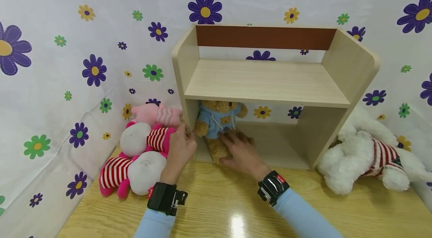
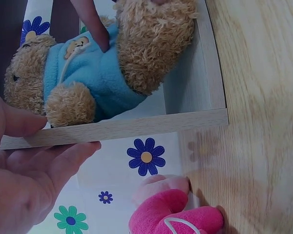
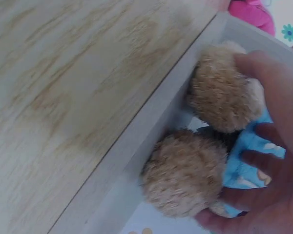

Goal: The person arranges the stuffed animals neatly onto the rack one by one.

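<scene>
A teddy bear (image 1: 219, 120) in a blue hoodie sits in the lower left compartment of a wooden shelf (image 1: 266, 80), its head partly hidden under the upper board. My right hand (image 1: 241, 151) holds the bear low down; in the right wrist view its thumb lies on one furry leg (image 3: 219, 87) and the fingers curve over the hoodie and beside the other leg. With my left hand (image 1: 182, 146) I grip the shelf's left side panel (image 2: 136, 124). The left wrist view shows the thumb inside, close to the bear's arm (image 2: 71, 104), and the fingers outside.
Left of the shelf lie pink plush toys (image 1: 156, 114) in striped clothes, some with white heads (image 1: 148, 172). A white plush dog (image 1: 357, 155) in a striped sweater leans by the right side. The shelf stands on a wooden table (image 1: 216, 204) before a flowered cloth (image 1: 84, 110).
</scene>
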### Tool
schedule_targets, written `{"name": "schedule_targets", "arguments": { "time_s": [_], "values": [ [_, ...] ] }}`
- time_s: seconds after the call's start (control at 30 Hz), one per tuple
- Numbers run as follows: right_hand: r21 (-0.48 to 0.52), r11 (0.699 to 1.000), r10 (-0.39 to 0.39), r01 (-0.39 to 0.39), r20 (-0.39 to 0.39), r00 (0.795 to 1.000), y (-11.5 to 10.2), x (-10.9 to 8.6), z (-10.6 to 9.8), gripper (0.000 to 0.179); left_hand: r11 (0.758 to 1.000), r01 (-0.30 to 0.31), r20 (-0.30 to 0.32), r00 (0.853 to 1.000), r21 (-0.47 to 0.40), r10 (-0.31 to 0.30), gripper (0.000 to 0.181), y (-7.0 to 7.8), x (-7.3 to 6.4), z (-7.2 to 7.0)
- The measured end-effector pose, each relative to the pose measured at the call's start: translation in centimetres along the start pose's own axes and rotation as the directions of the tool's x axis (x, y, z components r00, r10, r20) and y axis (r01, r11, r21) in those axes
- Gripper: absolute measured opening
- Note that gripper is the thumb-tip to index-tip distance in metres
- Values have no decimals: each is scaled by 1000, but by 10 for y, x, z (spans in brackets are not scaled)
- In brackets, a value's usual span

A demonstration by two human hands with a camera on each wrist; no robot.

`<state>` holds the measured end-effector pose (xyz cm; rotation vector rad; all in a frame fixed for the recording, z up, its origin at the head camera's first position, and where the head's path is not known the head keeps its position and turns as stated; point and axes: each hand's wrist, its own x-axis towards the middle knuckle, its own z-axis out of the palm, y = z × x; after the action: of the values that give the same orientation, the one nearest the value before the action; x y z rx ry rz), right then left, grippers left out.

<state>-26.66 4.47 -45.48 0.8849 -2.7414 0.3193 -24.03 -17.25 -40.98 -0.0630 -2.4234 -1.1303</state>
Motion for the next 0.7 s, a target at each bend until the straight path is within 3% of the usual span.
{"name": "schedule_targets", "arguments": {
  "time_s": [0.2,0.5,0.7],
  "values": [
    [-42,999,-14,10,-78,997,0,7,6,72,1000,22,4,1000,14,-22,32,0,0,1],
    [-3,999,52,-52,-42,998,-10,28,16,64,1000,29,-4,1000,1,-29,33,0,-1,1],
    [-21,999,39,-43,-173,984,-20,39,21,48,1000,21,-20,1000,9,-21,30,1,-1,2]
  ]
}}
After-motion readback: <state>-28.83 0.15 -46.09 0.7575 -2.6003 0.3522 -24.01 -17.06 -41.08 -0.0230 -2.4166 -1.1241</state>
